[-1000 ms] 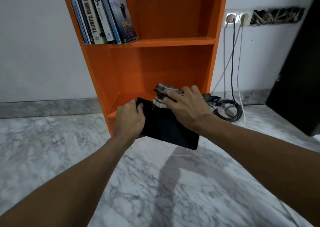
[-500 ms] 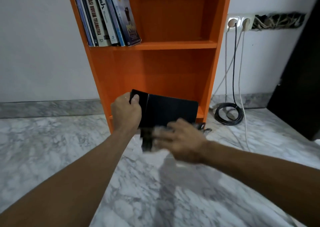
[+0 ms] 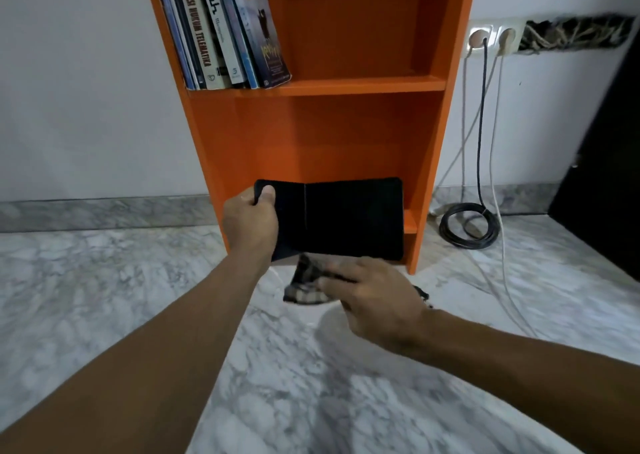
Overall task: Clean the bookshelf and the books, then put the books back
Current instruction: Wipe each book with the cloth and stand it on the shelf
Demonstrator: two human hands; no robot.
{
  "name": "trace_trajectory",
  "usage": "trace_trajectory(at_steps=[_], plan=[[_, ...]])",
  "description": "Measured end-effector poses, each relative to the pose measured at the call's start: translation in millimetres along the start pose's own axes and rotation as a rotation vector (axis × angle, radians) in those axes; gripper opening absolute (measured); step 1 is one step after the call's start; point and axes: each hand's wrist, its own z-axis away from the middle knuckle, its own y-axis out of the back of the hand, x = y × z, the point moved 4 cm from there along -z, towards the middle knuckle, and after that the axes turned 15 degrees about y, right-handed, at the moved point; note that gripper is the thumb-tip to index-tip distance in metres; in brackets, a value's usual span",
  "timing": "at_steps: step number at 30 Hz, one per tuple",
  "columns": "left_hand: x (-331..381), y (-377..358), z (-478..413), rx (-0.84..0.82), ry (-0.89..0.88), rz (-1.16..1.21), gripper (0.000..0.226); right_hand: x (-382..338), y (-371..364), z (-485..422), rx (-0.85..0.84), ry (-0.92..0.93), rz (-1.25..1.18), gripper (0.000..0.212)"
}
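My left hand point(image 3: 251, 223) grips the left edge of a black book point(image 3: 349, 219) and holds it upright in front of the lowest compartment of the orange bookshelf point(image 3: 349, 84). Just below the book, my right hand point(image 3: 377, 297) is closed on a checked cloth point(image 3: 304, 285), which is blurred with motion. Several books point(image 3: 225, 27) lean to the left on the shelf above. The compartment behind the black book looks bare.
White marble floor point(image 3: 311, 384) spreads below my arms. A coiled black cable point(image 3: 469, 225) lies right of the shelf, with cords running up to wall sockets point(image 3: 491, 37). A dark panel point(image 3: 609, 176) stands at the far right.
The black book has been lifted from lying flat to standing upright. My right hand with the cloth has come off its top and dropped below its lower edge.
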Motion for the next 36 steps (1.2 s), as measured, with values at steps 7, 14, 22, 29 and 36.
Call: trace_trajectory(at_steps=[7, 14, 22, 29, 36], plan=[[-10.2, -19.6, -3.1, -0.229, 0.23, 0.185, 0.013, 56.6, 39.4, -54.4, 0.523, -0.618, -0.248, 0.041], [-12.7, -25.4, -28.1, -0.313, 0.297, 0.291, 0.013, 19.2, -19.5, -29.8, 0.17, -0.137, -0.151, 0.051], [-19.5, -23.1, -16.3, -0.348, 0.368, 0.263, 0.011, 38.9, 17.1, -46.9, 0.557, -0.668, -0.391, 0.047], [8.8, -11.9, -18.1, -0.129, 0.246, 0.28, 0.03, -11.9, -36.1, -6.5, 0.104, 0.1, -0.138, 0.045], [-4.8, 2.5, -16.7, 0.053, 0.155, 0.083, 0.04, -9.8, -24.5, 1.5, 0.142, -0.117, -0.224, 0.047]])
